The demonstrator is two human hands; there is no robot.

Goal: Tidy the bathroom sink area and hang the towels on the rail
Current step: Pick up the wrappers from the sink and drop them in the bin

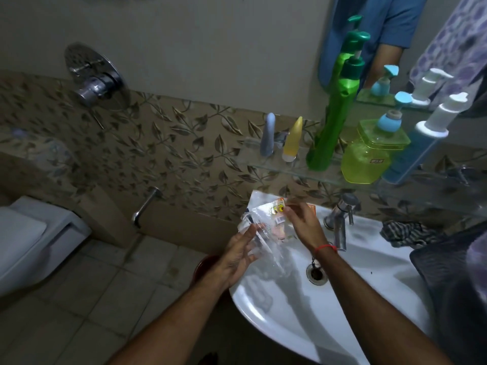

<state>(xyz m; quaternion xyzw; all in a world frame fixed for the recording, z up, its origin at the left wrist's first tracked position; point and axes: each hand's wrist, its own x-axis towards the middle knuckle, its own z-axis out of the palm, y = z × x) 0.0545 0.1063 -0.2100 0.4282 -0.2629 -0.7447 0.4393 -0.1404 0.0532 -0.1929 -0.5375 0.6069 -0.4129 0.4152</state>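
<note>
Both hands hold a clear plastic wrapper (266, 227) with orange and yellow print over the left rim of the white sink (290, 320). My left hand (238, 255) cups its lower edge with fingers spread. My right hand (307, 225), with a red thread at the wrist, pinches its upper part. A crumpled striped towel (407, 233) lies on the sink's back right corner, right of the chrome tap (341, 219). No towel rail is in view.
A glass shelf (290, 168) above the sink carries a grey tube, a yellow tube, a tall green pump bottle (334, 109), a yellow-green dispenser (371, 151) and a blue bottle. A dark mesh basket (448, 280) stands at right. A toilet (31, 238) stands at left.
</note>
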